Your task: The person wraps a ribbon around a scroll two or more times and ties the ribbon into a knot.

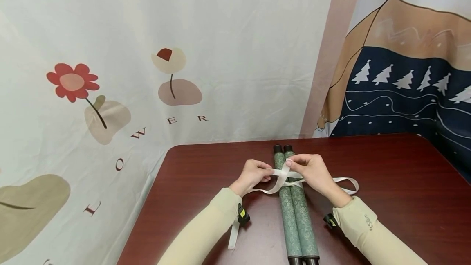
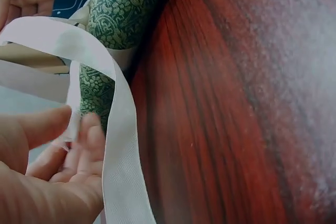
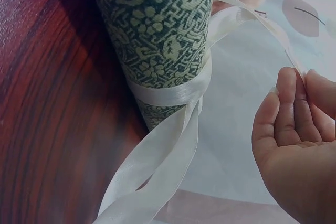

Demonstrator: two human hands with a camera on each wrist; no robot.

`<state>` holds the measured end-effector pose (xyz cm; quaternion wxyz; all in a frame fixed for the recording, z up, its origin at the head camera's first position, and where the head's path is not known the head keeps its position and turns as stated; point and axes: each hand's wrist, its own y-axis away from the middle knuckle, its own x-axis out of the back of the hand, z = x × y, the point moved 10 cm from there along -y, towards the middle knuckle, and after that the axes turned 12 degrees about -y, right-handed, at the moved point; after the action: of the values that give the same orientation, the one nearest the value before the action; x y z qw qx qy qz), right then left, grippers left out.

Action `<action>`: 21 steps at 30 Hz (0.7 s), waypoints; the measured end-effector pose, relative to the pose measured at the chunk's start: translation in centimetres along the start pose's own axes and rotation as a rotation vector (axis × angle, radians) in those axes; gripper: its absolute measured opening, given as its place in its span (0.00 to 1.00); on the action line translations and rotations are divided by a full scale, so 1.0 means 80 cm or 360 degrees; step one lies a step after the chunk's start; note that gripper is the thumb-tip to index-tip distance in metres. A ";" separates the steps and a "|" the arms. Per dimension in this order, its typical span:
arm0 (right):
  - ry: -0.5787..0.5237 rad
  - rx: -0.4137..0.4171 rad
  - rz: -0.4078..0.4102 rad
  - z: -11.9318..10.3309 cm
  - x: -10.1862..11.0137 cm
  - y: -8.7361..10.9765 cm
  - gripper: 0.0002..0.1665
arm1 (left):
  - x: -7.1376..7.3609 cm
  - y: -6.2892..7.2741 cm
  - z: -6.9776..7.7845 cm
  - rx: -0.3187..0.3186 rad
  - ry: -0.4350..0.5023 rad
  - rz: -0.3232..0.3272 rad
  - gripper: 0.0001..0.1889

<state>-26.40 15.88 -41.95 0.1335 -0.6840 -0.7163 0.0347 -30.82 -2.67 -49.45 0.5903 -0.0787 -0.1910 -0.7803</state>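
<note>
Two rolled scrolls point(image 1: 297, 220) in green patterned cloth with black end knobs lie side by side on the table. A white ribbon point(image 1: 283, 178) goes round them near their far ends. On the left, my left hand point(image 1: 254, 174) pinches a frayed piece of the ribbon between thumb and fingers, close beside the rolls. Slightly above them my right hand point(image 1: 312, 170) pinches another length, which crosses over the first. In the right wrist view, the ribbon band point(image 3: 173, 94) circles the patterned roll point(image 3: 157, 35), with folded strands hanging from it.
The dark red wooden table point(image 1: 184, 199) reaches back to a printed curtain point(image 1: 239, 72). A loop of ribbon point(image 1: 355, 185) lies right of the right wrist. A loose ribbon tail point(image 1: 233, 236) hangs below the left sleeve. Both wrists carry small black devices point(image 1: 242, 214).
</note>
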 end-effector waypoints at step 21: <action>0.0025 -0.0027 0.0061 0.011 0.017 -0.006 0.08 | 0.065 0.076 0.047 -0.0487 -0.0280 0.0535 0.05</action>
<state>-27.13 17.29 -42.45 0.1327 -0.6991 -0.7022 0.0258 -26.92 -7.22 -42.94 0.6742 -0.2656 -0.1057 -0.6810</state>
